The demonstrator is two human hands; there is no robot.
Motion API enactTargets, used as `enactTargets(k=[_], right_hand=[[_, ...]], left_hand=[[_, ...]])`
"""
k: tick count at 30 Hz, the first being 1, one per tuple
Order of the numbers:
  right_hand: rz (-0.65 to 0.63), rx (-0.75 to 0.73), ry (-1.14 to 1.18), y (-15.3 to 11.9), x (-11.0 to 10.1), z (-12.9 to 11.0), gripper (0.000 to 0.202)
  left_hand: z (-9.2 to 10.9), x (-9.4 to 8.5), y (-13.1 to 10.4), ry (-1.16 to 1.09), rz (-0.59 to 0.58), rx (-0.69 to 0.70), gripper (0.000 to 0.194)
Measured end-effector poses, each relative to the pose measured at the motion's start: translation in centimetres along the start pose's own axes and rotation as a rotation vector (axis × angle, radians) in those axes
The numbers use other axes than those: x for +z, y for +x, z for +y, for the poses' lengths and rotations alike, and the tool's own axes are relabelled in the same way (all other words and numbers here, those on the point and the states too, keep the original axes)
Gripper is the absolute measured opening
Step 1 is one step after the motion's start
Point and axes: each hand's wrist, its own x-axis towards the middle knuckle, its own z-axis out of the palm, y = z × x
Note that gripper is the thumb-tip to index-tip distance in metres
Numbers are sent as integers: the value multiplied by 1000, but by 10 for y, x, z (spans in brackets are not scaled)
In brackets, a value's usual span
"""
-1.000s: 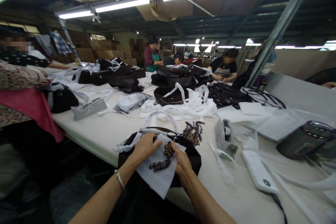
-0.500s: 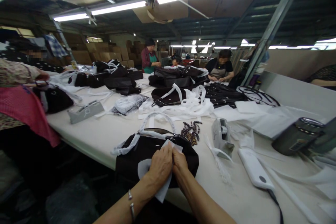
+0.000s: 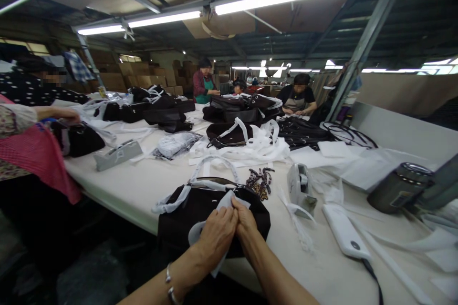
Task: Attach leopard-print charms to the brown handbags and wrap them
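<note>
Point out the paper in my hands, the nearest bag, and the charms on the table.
Paper (image 3: 225,201), head view: its upper end.
Bag (image 3: 183,214), head view: its dark front.
Charms (image 3: 263,188), head view: middle of the pile.

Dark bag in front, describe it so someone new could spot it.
Find the long white table, then its near edge, low in the middle. There sits a dark bag, the left hand and right hand at its front. Unlike the other dark bags farther back, it has a white sheet against its front, pinched in both hands.
</note>
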Motion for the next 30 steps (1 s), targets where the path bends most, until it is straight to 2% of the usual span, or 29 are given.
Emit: enactTargets(k=[2, 4, 5, 7, 9, 12, 14, 16, 18, 20, 24, 27, 30], right_hand=[[15, 65, 56, 2, 4, 0, 23], [24, 107, 99, 3, 8, 0, 21], [30, 119, 115, 4, 10, 0, 21], [48, 135, 140, 5, 13, 1, 22], [68, 144, 158, 6, 15, 3, 23], [87, 147, 183, 6, 16, 4, 22], [88, 145, 199, 5, 17, 4, 20], [77, 148, 206, 4, 18, 4, 18], [60, 151, 204, 2, 19, 5, 19], [49, 150, 196, 1, 18, 5, 21], [48, 130, 179, 0, 17, 3, 22], [67, 104, 174, 0, 16, 0, 20], [91, 75, 143, -2, 19, -1, 18]], left_hand=[[-15, -13, -5, 14, 12, -119, 41], [-33, -21, -10, 18, -21, -231, 32], [-40, -23, -13, 11, -44, -246, 28], [-48, -22, -22, -20, -76, -193, 22], [-48, -19, -31, -63, -72, -134, 21], [-40, -19, -36, -126, -46, -169, 20], [-38, -24, -28, -202, -32, -188, 14], [-43, -29, -11, -309, 0, -225, 16], [-55, -29, 10, -488, 2, -344, 21], [-71, -22, 31, -701, -88, -451, 19], [-89, 2, 56, -965, -330, -416, 25], [-80, 19, 57, -1120, -353, -441, 25], [-63, 30, 51, -1257, -282, -517, 24]])
